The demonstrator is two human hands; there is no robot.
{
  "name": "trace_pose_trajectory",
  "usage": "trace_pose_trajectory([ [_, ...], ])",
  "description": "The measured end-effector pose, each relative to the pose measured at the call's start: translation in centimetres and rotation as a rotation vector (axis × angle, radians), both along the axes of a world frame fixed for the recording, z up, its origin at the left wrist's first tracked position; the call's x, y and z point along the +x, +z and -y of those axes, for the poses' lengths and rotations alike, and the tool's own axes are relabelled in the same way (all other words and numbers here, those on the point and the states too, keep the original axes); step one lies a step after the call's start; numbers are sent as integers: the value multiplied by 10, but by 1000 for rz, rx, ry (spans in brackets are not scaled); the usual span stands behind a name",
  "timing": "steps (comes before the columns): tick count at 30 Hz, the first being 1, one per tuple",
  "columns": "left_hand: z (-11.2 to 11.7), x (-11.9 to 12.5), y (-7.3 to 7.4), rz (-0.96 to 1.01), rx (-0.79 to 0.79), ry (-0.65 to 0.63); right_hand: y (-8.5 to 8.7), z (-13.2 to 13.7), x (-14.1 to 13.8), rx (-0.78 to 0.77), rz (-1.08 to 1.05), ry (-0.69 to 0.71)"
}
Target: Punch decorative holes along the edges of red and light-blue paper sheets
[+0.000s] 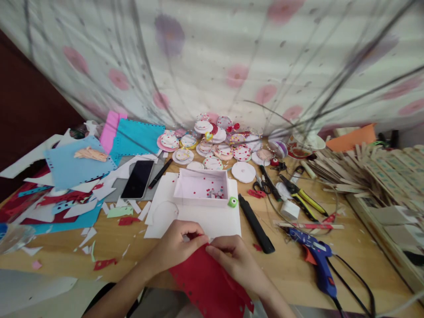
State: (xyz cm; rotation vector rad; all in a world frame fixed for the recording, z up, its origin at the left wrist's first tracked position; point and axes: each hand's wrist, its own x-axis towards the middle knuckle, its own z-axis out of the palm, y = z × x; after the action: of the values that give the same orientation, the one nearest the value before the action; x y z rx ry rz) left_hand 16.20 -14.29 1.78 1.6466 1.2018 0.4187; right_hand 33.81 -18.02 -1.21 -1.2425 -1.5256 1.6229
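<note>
A red sheet of paper (207,282) hangs over the table's near edge. My left hand (177,245) is closed, pinching the sheet's top edge on the left. My right hand (235,260) is also closed on that edge, fingers curled right beside the left hand's. Just beyond both hands lies white paper (212,221) with a shallow white box (201,189) holding small bits. A small green object (232,202) sits at the box's right corner.
A black phone (138,179) and blue and pink sheets (132,137) lie at left among paper scraps. Decorated paper discs (212,143) pile at the back. A blue glue gun (316,256), scissors (261,185), pliers (303,194) and wooden sticks (361,170) are at right.
</note>
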Motion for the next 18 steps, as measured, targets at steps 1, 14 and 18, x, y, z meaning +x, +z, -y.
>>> trace_pose_trajectory([
  [1, 0, 0, -1, -13, -7, -10, 0, 0, -1, 3, 4, -11],
  [14, -14, -34, -3, 13, 102, 107, 0, 7, 27, -48, 22, 93],
  [18, -20, -47, -6, -27, 140, 155, -3, 11, 34, -22, 9, 38],
])
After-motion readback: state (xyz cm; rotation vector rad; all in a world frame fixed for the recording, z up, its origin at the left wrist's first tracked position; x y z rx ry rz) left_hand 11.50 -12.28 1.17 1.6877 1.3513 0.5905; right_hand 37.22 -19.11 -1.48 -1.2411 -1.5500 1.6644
